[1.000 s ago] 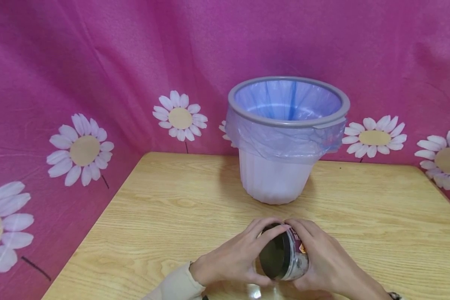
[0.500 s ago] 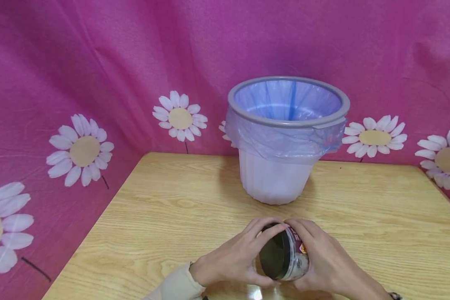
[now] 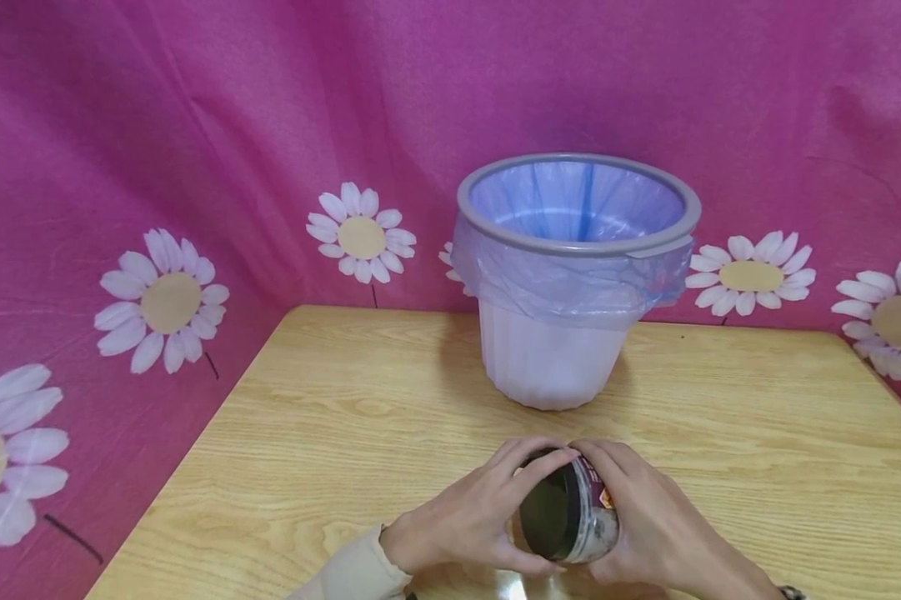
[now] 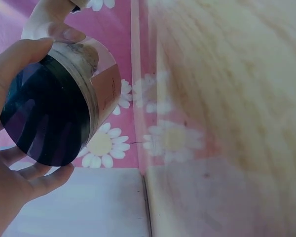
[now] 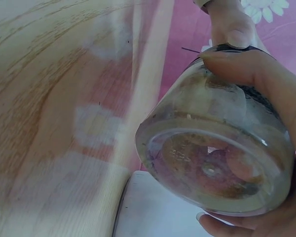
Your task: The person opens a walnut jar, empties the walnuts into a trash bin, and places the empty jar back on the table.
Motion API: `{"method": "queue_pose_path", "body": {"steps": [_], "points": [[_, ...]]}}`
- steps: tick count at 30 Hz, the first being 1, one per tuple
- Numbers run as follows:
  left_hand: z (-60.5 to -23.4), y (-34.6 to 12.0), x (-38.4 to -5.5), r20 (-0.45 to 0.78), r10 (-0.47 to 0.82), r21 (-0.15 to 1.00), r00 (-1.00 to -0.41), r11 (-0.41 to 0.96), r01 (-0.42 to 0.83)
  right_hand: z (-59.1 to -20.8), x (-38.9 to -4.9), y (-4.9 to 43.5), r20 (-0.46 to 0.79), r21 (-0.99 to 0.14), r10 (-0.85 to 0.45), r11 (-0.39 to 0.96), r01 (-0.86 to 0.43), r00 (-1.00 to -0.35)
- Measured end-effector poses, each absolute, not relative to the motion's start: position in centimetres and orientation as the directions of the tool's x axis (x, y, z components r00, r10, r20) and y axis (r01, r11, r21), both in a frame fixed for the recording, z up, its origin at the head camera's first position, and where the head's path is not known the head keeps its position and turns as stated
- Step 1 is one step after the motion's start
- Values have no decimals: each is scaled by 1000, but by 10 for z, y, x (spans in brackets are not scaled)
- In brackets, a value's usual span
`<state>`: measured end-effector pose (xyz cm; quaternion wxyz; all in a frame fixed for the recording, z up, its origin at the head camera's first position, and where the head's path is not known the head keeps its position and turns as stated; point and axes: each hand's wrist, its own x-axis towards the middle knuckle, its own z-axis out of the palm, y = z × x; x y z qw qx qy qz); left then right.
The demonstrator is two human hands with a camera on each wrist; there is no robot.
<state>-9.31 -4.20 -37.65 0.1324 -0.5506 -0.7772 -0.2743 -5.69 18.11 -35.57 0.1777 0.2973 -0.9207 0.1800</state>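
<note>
A clear jar (image 3: 598, 527) with a dark lid (image 3: 544, 518) and a dark red label lies tilted on its side between both hands, close to the table's near edge. My left hand (image 3: 468, 515) grips the lid, its thumb and fingers spread around the rim. Around the jar's body my right hand (image 3: 662, 518) is curled. In the left wrist view the lid's flat top (image 4: 44, 116) faces the camera. The right wrist view shows the jar's glassy base (image 5: 207, 170), with brownish residue on the inside; most of the label is hidden there.
Behind the hands stands a white bin (image 3: 551, 367) with a grey rim and a blue plastic liner (image 3: 563, 283) folded over it. A wood-grain table (image 3: 330, 425) lies beneath. A pink daisy-printed curtain (image 3: 270, 100) hangs behind and at the left.
</note>
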Motion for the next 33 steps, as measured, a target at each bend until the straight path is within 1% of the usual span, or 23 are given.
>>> {"method": "queue_pose_path", "body": {"steps": [5, 9, 14, 20, 22, 26, 29, 33], "points": [[-377, -41, -94, 460, 820, 288, -342, 227, 930, -356, -57, 181, 429, -229, -477, 764, -603, -767], [-377, -41, -94, 444, 822, 283, -357, 250, 926, -356, -57, 182, 428, -226, -477, 766, -602, -767], [-377, -42, -94, 473, 801, 253, -367, 276, 927, -355, -57, 182, 426, -235, -475, 763, -602, -770], [-376, -42, -92, 463, 790, 301, -402, 286, 910, -355, -56, 181, 427, -240, -473, 762, -601, -770], [-377, -42, -92, 468, 788, 297, -399, 285, 911, -356, -56, 181, 433, -236, -474, 761, -604, -767], [-377, -42, -93, 483, 793, 259, -371, 275, 926, -356, -56, 181, 441, -230, -475, 760, -608, -761], [-376, -42, -93, 482, 799, 252, -360, 267, 930, -356, -56, 181, 448, -225, -477, 758, -612, -756], [-376, -42, -93, 484, 794, 268, -367, 265, 926, -356, -56, 181, 450, -221, -479, 758, -614, -754]]}}
